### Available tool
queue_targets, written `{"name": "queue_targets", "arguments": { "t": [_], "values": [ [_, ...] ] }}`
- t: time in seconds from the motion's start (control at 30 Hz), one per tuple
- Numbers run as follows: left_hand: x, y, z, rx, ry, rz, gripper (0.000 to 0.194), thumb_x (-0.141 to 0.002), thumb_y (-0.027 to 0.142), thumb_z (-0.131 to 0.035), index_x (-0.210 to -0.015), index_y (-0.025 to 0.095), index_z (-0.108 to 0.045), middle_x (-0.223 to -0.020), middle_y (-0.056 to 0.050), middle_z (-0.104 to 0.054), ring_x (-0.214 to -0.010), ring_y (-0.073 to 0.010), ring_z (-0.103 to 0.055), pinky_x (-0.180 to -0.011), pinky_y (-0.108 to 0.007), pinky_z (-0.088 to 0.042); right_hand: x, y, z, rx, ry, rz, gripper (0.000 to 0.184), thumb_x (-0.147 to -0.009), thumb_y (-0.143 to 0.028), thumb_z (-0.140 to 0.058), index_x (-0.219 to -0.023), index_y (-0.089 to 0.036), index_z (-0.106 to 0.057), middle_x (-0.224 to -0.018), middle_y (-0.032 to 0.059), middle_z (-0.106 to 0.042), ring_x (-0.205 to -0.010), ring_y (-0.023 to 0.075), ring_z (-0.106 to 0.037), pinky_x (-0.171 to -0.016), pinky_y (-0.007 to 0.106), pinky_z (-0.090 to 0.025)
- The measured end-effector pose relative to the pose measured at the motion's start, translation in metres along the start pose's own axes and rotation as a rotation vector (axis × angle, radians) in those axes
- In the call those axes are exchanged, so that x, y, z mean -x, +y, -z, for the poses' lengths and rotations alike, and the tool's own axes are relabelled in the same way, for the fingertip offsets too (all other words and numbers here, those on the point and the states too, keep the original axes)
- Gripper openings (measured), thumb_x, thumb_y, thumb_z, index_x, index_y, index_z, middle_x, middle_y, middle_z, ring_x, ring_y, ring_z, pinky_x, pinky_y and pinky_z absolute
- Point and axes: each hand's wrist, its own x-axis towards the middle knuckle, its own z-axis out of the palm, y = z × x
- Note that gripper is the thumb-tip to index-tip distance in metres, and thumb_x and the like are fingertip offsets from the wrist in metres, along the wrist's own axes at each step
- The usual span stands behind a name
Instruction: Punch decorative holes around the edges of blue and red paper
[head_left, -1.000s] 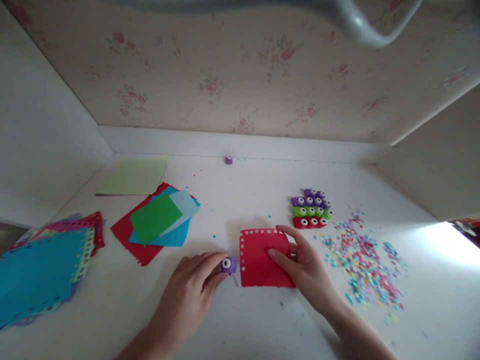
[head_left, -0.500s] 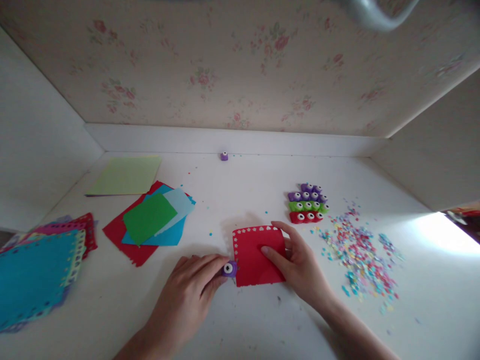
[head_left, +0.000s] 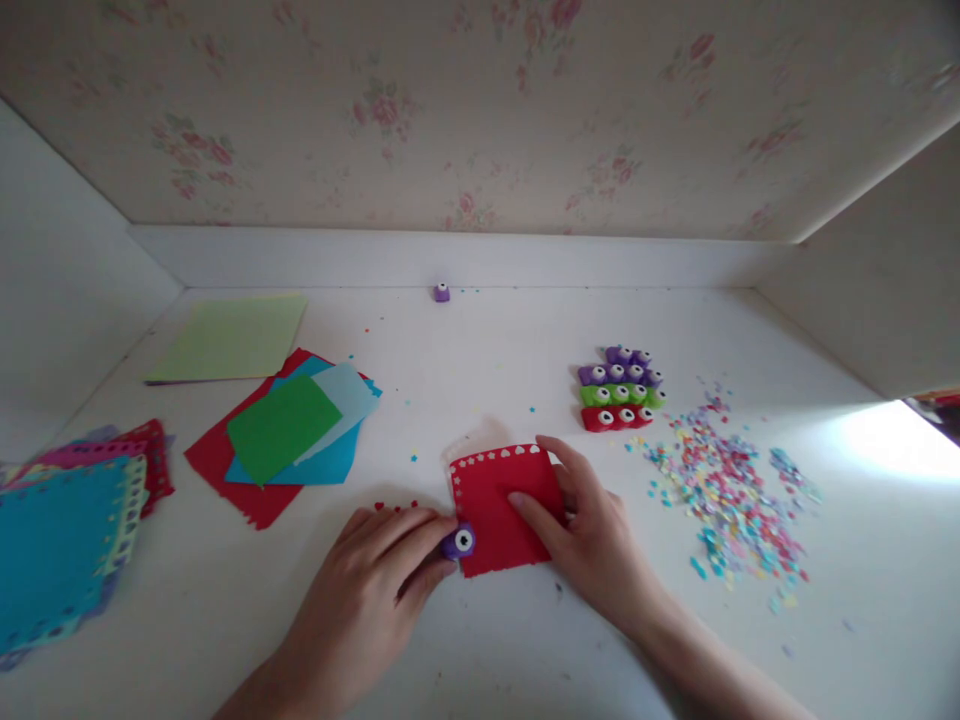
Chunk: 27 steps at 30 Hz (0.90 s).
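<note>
Between the thumb and fingers of my left hand (head_left: 382, 580) is a small purple craft punch (head_left: 459, 541) with a white round button. The punch sits over the left edge of a red paper square (head_left: 499, 500), near its lower left corner. My right hand (head_left: 592, 525) grips that paper by its right side, thumb on top and fingers behind. Star-shaped holes run down the paper's left edge, and stars and hearts line its top edge. A few small red cutouts (head_left: 397, 505) lie just beyond my left fingers.
Rows of purple, green and red punches (head_left: 619, 392) stand at right, beside a heap of colourful confetti (head_left: 727, 490). One purple punch (head_left: 442, 293) is near the back wall. Coloured sheets (head_left: 281, 430), pale green paper (head_left: 232, 338) and punched sheets (head_left: 67, 540) lie left.
The punch, beside the paper's left edge earlier, now overlaps it. The paper has tilted slightly and shifted left toward the punch. Red cutouts now show by my left hand. The camera view has shifted.
</note>
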Motion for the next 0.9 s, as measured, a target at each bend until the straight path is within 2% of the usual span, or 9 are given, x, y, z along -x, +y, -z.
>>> {"name": "queue_targets", "arguments": {
  "t": [0.07,0.13,0.17,0.23,0.3,0.4,0.6,0.9],
  "values": [
    [0.000,0.000,0.000,-0.004,-0.006,0.004,0.024,-0.100,0.034,-0.053,-0.122,0.025,-0.061,-0.109,-0.003,-0.074,-0.097,-0.0235,-0.070,-0.087,-0.043,-0.052,0.002,0.002,0.003,0.110,0.079,0.163,0.053,-0.093,-0.042,-0.061,-0.140,-0.023,-0.047,-0.126,0.0148,-0.065,-0.099,0.0273,-0.069,-0.080,0.040,-0.060],
    [0.001,0.001,0.001,-0.010,-0.005,0.019,0.028,-0.100,0.036,-0.055,-0.124,0.024,-0.060,-0.111,-0.005,-0.074,-0.099,-0.0243,-0.069,-0.088,-0.043,-0.051,0.002,0.003,0.009,0.224,0.113,0.324,0.049,-0.093,-0.037,-0.061,-0.139,-0.022,-0.051,-0.148,0.0173,-0.046,-0.123,0.0327,-0.057,-0.095,0.048,-0.055],
    [0.001,0.001,0.001,-0.012,0.000,0.023,0.029,-0.099,0.036,-0.056,-0.125,0.023,-0.060,-0.112,-0.005,-0.073,-0.100,-0.0247,-0.068,-0.089,-0.043,-0.051,0.002,0.003,0.012,0.275,0.087,0.399,0.047,-0.093,-0.034,-0.061,-0.138,-0.023,-0.053,-0.153,0.0164,-0.041,-0.130,0.0341,-0.051,-0.100,0.052,-0.052],
    [0.001,0.002,0.001,-0.013,0.005,0.029,0.027,-0.098,0.034,-0.057,-0.123,0.023,-0.061,-0.111,-0.005,-0.073,-0.099,-0.0243,-0.068,-0.088,-0.042,-0.051,0.001,0.004,0.016,0.360,-0.039,0.525,0.042,-0.094,-0.028,-0.059,-0.136,-0.024,-0.057,-0.152,0.0126,-0.045,-0.137,0.0338,-0.045,-0.110,0.058,-0.042],
    [0.000,0.003,0.002,-0.002,0.006,0.035,0.023,-0.098,0.029,-0.057,-0.120,0.024,-0.063,-0.109,-0.004,-0.073,-0.095,-0.0230,-0.068,-0.087,-0.041,-0.051,0.001,0.005,0.015,0.414,-0.171,0.591,0.038,-0.095,-0.025,-0.058,-0.132,-0.026,-0.060,-0.144,0.0093,-0.056,-0.137,0.0314,-0.047,-0.115,0.061,-0.032],
    [-0.001,0.006,0.005,0.029,0.005,0.050,0.021,-0.097,0.025,-0.057,-0.117,0.023,-0.064,-0.105,-0.004,-0.073,-0.092,-0.0219,-0.068,-0.086,-0.039,-0.051,0.000,0.006,0.011,0.437,-0.217,0.588,0.036,-0.096,-0.027,-0.058,-0.131,-0.025,-0.061,-0.136,0.0082,-0.063,-0.131,0.0289,-0.053,-0.117,0.061,-0.029],
    [-0.002,0.008,0.008,0.052,-0.007,0.056,0.017,-0.096,0.024,-0.058,-0.111,0.022,-0.066,-0.097,-0.003,-0.074,-0.083,-0.0206,-0.069,-0.077,-0.036,-0.053,0.000,0.008,0.008,0.452,-0.202,0.592,0.041,-0.094,-0.029,-0.061,-0.134,-0.023,-0.060,-0.137,0.0083,-0.063,-0.131,0.0300,-0.053,-0.118,0.061,-0.029],
    [-0.002,0.003,0.005,0.078,-0.013,0.050,0.018,-0.095,0.023,-0.060,-0.111,0.022,-0.066,-0.094,-0.002,-0.075,-0.079,-0.0185,-0.070,-0.072,-0.033,-0.055,-0.002,0.013,0.007,0.491,-0.217,0.631,0.041,-0.092,-0.030,-0.063,-0.133,-0.022,-0.060,-0.138,0.0069,-0.062,-0.132,0.0303,-0.053,-0.120,0.060,-0.027]
  ]
}}
